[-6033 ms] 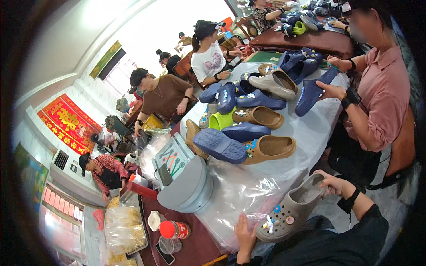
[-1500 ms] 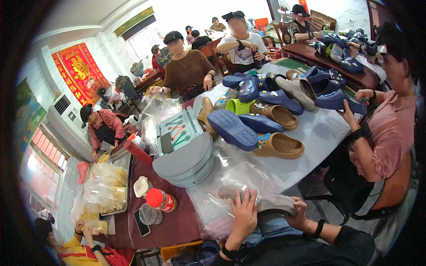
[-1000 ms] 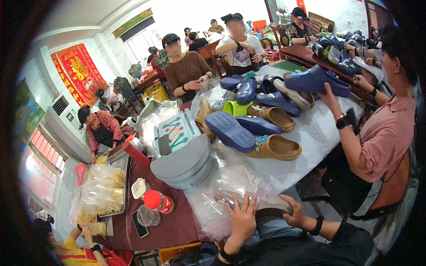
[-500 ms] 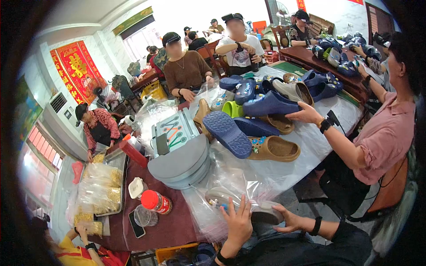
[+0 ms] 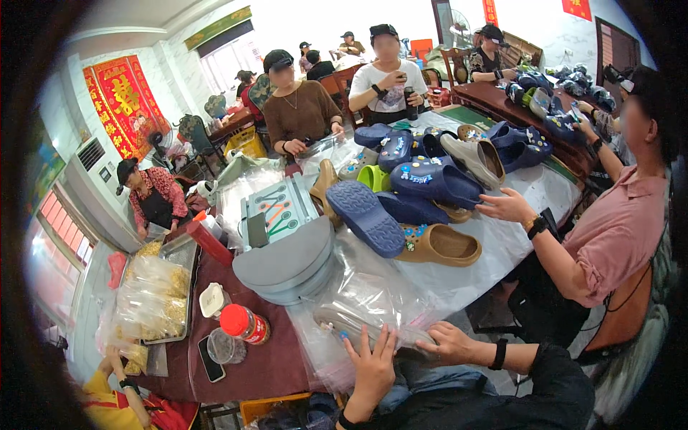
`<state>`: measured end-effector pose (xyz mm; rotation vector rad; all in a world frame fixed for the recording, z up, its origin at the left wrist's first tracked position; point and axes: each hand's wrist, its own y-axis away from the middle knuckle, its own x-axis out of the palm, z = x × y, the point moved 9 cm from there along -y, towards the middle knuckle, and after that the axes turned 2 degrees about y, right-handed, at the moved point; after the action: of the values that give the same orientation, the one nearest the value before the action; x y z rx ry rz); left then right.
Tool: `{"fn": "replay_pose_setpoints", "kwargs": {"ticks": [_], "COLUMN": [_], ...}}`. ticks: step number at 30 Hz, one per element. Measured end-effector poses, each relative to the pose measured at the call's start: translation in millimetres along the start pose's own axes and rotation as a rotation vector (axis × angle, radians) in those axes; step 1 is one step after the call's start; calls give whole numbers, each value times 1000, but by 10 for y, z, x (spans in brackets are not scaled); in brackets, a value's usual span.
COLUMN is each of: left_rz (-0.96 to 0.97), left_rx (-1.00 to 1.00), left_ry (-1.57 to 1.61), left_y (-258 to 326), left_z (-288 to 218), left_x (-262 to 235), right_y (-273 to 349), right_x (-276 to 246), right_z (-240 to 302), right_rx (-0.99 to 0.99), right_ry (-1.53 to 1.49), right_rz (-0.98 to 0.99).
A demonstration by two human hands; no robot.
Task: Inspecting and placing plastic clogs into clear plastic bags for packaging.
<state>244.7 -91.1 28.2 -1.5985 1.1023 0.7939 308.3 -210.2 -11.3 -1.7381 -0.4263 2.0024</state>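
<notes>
In front of me lies a clear plastic bag [image 5: 373, 283] with a grey clog [image 5: 358, 319] inside it; small charms sit on the clog near my left fingertips. My left hand [image 5: 374, 364] rests on the bag and clog with its fingers stretched out. Close to its right, my right hand [image 5: 453, 345] has its fingers bent around the bag's near end, where the grey heel shows. Plastic glare blurs the clog's outline. Beyond the bag are a tan clog [image 5: 448, 247] with blue charms and a navy clog [image 5: 365, 218] with its sole turned outward.
A heap of clogs [image 5: 437, 175] covers the table's middle. Left of the bag are a grey round-fronted case [image 5: 283, 269], a red-lidded jar [image 5: 244, 322], a clear cup [image 5: 226, 346] and a phone [image 5: 211, 360]. A co-worker's hand [image 5: 507, 206] reaches in from the right.
My right hand has moved left, toward my left hand, and its fingers have bent over the bag's end. The grey clog has shifted left. The right co-worker's navy clog now rests on the heap.
</notes>
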Motion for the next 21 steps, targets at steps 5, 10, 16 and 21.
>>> {"fn": "replay_pose_setpoints", "kwargs": {"ticks": [5,10,16,21], "left_rz": [-33,3,12,7], "left_rx": [35,60,45,66], "left_ry": [12,-29,-9,-37], "left_y": [49,70,96,104], "left_z": [35,57,132,133], "left_x": [42,91,48,33], "right_y": [-70,-305,-558,-546], "right_x": [-152,-86,-131,-38], "right_z": [29,122,88,119], "right_rx": [-70,-352,-431,-503], "right_ry": [107,37,-62,-107], "right_rz": [-106,266,272,325]}}
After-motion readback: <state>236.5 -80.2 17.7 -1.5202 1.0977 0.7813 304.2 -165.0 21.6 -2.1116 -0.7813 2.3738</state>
